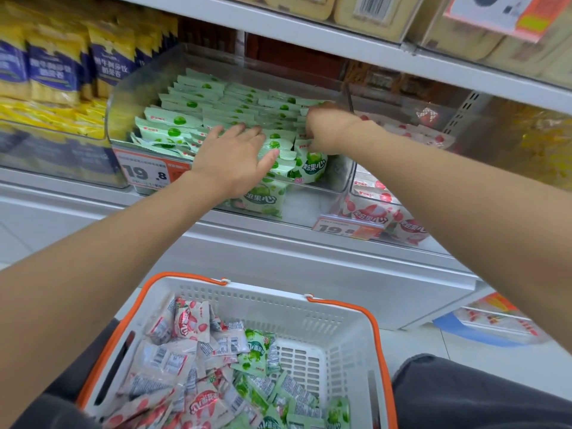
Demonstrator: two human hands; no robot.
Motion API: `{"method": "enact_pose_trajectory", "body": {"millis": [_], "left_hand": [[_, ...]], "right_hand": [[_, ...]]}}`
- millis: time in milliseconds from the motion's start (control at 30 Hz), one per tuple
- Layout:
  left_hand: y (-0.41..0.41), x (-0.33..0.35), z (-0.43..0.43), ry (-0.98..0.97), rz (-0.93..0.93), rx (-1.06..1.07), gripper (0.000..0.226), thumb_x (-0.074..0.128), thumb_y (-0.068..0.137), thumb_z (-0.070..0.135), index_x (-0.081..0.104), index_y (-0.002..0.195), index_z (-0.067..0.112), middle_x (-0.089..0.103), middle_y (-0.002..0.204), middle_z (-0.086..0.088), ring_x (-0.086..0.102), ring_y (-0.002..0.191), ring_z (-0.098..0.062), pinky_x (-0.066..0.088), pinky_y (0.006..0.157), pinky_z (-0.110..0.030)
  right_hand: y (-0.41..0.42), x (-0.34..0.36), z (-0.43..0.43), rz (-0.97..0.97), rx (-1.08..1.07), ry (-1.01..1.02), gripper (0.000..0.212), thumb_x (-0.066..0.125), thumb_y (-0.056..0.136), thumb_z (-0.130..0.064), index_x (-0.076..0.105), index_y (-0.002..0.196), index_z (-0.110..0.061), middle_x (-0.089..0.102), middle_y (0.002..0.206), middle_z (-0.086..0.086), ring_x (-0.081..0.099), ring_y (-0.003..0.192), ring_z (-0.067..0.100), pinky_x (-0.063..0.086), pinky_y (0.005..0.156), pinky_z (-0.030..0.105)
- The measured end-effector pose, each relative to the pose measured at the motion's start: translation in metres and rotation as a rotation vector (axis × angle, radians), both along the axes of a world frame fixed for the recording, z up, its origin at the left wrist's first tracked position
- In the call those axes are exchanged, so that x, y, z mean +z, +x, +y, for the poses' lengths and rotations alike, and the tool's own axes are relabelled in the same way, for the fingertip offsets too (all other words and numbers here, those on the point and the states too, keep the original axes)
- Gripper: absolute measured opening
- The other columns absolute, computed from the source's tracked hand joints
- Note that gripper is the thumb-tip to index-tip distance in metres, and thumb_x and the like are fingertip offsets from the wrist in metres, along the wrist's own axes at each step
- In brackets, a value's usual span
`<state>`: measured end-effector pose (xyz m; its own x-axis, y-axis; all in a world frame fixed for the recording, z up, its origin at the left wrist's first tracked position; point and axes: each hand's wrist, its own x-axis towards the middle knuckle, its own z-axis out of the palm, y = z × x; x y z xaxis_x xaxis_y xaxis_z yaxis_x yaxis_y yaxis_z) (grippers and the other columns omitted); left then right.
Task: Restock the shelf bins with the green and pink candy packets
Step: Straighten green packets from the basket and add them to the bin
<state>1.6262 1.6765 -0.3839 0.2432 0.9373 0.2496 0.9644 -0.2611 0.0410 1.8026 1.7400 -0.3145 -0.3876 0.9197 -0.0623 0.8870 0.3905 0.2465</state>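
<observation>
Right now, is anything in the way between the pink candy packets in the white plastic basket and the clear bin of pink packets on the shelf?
Only the person's own right forearm, stretched across the front of the clear pink-packet bin. Nothing else visible blocks the pink candy packets in the white basket.

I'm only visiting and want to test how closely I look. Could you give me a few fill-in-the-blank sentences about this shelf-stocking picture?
1. The left hand and the right hand are both at the green packets in the clear bin, whose price tag reads ____.
2. The basket below has handles coloured ____.
3. The neighbouring bin, to the right, holds ____ packets.

Missing words: 19.8; orange; pink.
</observation>
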Motion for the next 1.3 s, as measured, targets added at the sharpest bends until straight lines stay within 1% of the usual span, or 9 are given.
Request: {"method": "enact_pose_trajectory", "body": {"millis": [133, 233, 433, 600, 667, 833, 1067, 1167, 1300], "left_hand": [[-0.001, 0.000, 0.000, -0.006, -0.021, -0.012, 0.065, 0.015, 0.101, 0.055, 0.033, 0.150, 0.016, 0.032, 0.158, -0.003, 0.025, 0.146, -0.022, 0.019, 0.118, -0.047], [0.000, 0.001, -0.004, 0.070, -0.085, -0.032, 0.058, 0.025, 0.101, 0.049, 0.041, 0.146, 0.016, 0.041, 0.152, -0.004, 0.034, 0.141, -0.022, 0.024, 0.114, -0.045], [0.022, 0.002, -0.047, 0.402, -0.346, -0.058, 0.012, 0.056, 0.092, 0.022, 0.064, 0.096, 0.015, 0.062, 0.092, -0.001, 0.054, 0.091, -0.026, 0.040, 0.079, -0.039], [0.037, -0.038, -0.104, 0.083, -0.631, 0.005, 0.001, 0.058, 0.088, 0.020, 0.058, 0.088, 0.022, 0.054, 0.080, 0.006, 0.055, 0.077, -0.021, 0.044, 0.066, -0.036], [0.035, -0.068, -0.125, -0.173, -0.602, 0.086, 0.004, 0.057, 0.086, 0.021, 0.058, 0.084, 0.025, 0.060, 0.081, 0.006, 0.059, 0.080, -0.022, 0.049, 0.070, -0.035], [0.021, -0.137, -0.165, -0.783, -0.242, 0.127, 0.017, 0.055, 0.087, 0.013, 0.072, 0.086, 0.012, 0.072, 0.094, -0.001, 0.067, 0.092, -0.021, 0.053, 0.079, -0.031], [0.013, -0.176, -0.183, -0.930, -0.065, 0.137, 0.018, 0.053, 0.085, 0.014, 0.069, 0.091, 0.009, 0.069, 0.102, -0.007, 0.065, 0.094, -0.025, 0.054, 0.087, -0.042], [0.012, -0.187, -0.182, -0.955, -0.045, 0.142, 0.020, 0.051, 0.086, 0.017, 0.068, 0.094, 0.009, 0.067, 0.103, -0.008, 0.065, 0.094, -0.026, 0.054, 0.084, -0.044], [0.021, -0.197, -0.180, -0.961, 0.009, 0.216, 0.016, 0.055, 0.086, 0.018, 0.069, 0.094, 0.018, 0.068, 0.101, -0.001, 0.064, 0.091, -0.021, 0.054, 0.071, -0.031]], "right_hand": [[-0.001, 0.006, 0.001, 0.076, -0.008, 0.038, 0.006, 0.061, 0.086, -0.005, 0.056, 0.086, -0.003, 0.058, 0.090, 0.013, 0.055, 0.077, 0.028, 0.044, 0.065, 0.032], [0.006, 0.007, -0.001, 0.117, 0.000, 0.059, 0.018, 0.061, 0.084, -0.005, 0.063, 0.102, -0.005, 0.063, 0.103, 0.014, 0.059, 0.090, 0.030, 0.049, 0.073, 0.034], [0.016, -0.002, -0.053, 0.337, 0.111, 0.165, 0.024, 0.055, 0.083, -0.003, 0.067, 0.101, -0.014, 0.064, 0.100, 0.003, 0.059, 0.092, 0.024, 0.048, 0.073, 0.035], [0.026, -0.055, -0.130, 0.676, 0.148, 0.114, 0.015, 0.058, 0.078, -0.006, 0.070, 0.084, -0.013, 0.066, 0.083, 0.002, 0.060, 0.080, 0.021, 0.050, 0.073, 0.035], [0.035, -0.097, -0.157, 0.746, 0.016, -0.077, 0.015, 0.061, 0.078, -0.004, 0.071, 0.085, -0.012, 0.064, 0.078, 0.000, 0.059, 0.073, 0.017, 0.050, 0.070, 0.033], [0.065, -0.230, -0.230, 0.904, -0.577, -0.986, 0.023, 0.065, 0.087, 0.000, 0.065, 0.110, 0.001, 0.064, 0.084, 0.012, 0.061, 0.067, 0.013, 0.053, 0.059, 0.021], [0.063, -0.347, -0.277, 1.094, -1.197, -1.090, 0.026, 0.063, 0.090, -0.007, 0.059, 0.114, 0.002, 0.061, 0.099, 0.011, 0.060, 0.072, 0.014, 0.054, 0.061, 0.022], [0.051, -0.371, -0.274, 1.235, -1.302, -1.179, 0.043, 0.064, 0.092, -0.014, 0.051, 0.132, -0.001, 0.056, 0.104, 0.013, 0.057, 0.086, 0.020, 0.055, 0.084, 0.029], [0.026, -0.387, -0.262, 1.531, -1.543, -1.309, 0.051, 0.062, 0.094, -0.012, 0.043, 0.141, -0.007, 0.048, 0.128, 0.016, 0.056, 0.111, 0.026, 0.054, 0.085, 0.031]]}}
